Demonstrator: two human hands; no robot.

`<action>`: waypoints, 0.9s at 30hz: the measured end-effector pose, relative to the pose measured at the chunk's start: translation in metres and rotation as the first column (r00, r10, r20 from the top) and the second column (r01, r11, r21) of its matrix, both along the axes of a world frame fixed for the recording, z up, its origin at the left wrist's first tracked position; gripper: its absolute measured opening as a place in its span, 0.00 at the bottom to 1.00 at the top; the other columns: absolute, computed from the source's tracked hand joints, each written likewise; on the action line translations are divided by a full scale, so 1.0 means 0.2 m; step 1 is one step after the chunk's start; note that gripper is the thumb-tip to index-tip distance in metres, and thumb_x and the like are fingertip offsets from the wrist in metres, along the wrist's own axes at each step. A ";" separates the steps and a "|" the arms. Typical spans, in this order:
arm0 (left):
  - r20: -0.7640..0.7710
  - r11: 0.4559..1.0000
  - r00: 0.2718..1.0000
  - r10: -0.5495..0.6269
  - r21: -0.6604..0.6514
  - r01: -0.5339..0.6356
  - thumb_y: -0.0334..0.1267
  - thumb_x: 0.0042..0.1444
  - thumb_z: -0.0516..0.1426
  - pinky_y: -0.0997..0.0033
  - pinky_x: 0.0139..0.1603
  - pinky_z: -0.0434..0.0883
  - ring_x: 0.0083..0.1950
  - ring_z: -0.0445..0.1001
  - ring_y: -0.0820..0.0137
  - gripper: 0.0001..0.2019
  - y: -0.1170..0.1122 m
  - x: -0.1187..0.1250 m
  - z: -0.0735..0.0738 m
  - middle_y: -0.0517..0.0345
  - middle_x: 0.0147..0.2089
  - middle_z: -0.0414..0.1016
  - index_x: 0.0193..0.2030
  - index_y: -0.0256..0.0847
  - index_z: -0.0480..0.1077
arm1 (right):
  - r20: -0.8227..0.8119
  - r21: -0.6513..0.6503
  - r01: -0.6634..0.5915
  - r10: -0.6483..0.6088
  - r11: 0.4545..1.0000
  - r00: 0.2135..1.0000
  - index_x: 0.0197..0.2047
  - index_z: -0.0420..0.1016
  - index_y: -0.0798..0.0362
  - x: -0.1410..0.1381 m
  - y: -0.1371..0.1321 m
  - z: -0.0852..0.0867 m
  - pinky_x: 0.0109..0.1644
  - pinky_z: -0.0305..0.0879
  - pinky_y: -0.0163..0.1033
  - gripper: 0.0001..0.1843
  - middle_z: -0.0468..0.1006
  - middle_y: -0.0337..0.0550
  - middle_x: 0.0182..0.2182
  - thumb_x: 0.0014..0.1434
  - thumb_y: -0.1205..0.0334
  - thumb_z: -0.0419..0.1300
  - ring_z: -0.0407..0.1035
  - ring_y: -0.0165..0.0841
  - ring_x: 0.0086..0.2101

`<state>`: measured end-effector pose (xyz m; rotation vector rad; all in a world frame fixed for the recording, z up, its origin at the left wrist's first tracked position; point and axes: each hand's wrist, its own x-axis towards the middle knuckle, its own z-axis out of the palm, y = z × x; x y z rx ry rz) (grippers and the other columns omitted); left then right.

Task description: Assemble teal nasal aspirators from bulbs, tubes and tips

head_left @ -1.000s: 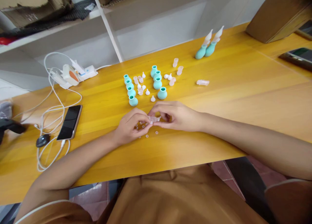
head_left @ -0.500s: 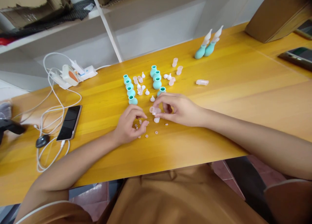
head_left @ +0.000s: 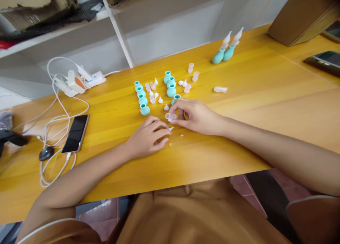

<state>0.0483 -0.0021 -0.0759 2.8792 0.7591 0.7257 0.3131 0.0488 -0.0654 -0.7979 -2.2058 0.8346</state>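
My right hand (head_left: 200, 117) pinches a small clear plastic tube (head_left: 170, 117) between thumb and fingers, just above the table. My left hand (head_left: 147, 137) is open, palm down, its fingertips at a small white nozzle tip (head_left: 170, 129); whether they grip it I cannot tell. Tiny clear rings lie close by, one ring (head_left: 170, 144) in plain sight and others covered by my left hand. A teal rubber bulb (head_left: 175, 99) stands partly hidden behind my right hand. Beyond it are more teal bulbs (head_left: 171, 90) in a row, and a second row (head_left: 145, 109) stands farther left.
White tips (head_left: 160, 100) and clear tubes (head_left: 196, 76) lie among the rows. Two joined bulb-and-nozzle pieces (head_left: 227, 52) stand at the back right. A phone (head_left: 76, 133), white cables and a power strip (head_left: 95, 80) lie left; a cardboard box (head_left: 300, 17) stands right.
My left hand has moved right, over the small rings to the white tip, and its fingers have spread. My right hand has shifted slightly up, still holding the clear tube.
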 end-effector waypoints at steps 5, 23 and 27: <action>0.105 0.994 0.992 0.070 -0.093 -0.060 0.30 0.66 0.65 0.59 0.53 0.74 0.48 0.71 0.62 0.09 0.00 0.00 -0.01 0.55 0.44 0.81 0.39 0.43 0.68 | -0.014 0.024 -0.014 0.014 1.000 1.000 0.47 0.79 0.54 0.00 0.00 0.00 0.35 0.64 0.36 0.09 0.81 0.45 0.45 0.68 0.60 0.70 0.69 0.26 0.29; 0.669 0.913 0.711 0.216 -0.396 0.096 0.32 0.62 0.72 0.65 0.54 0.81 0.49 0.82 0.68 0.09 0.06 -0.03 -0.03 0.54 0.46 0.82 0.44 0.43 0.79 | 0.017 0.220 -0.175 0.175 0.960 0.984 0.55 0.79 0.55 -0.01 -0.02 0.00 0.42 0.68 0.36 0.13 0.83 0.47 0.45 0.76 0.55 0.63 0.73 0.31 0.36; 0.677 0.904 0.705 0.211 -0.409 0.122 0.32 0.62 0.72 0.66 0.54 0.81 0.49 0.82 0.69 0.09 0.06 -0.02 -0.03 0.54 0.47 0.83 0.45 0.43 0.80 | 0.028 0.287 -0.206 0.207 0.935 0.978 0.59 0.79 0.55 0.00 -0.02 0.01 0.45 0.71 0.36 0.15 0.83 0.50 0.51 0.79 0.55 0.61 0.76 0.32 0.41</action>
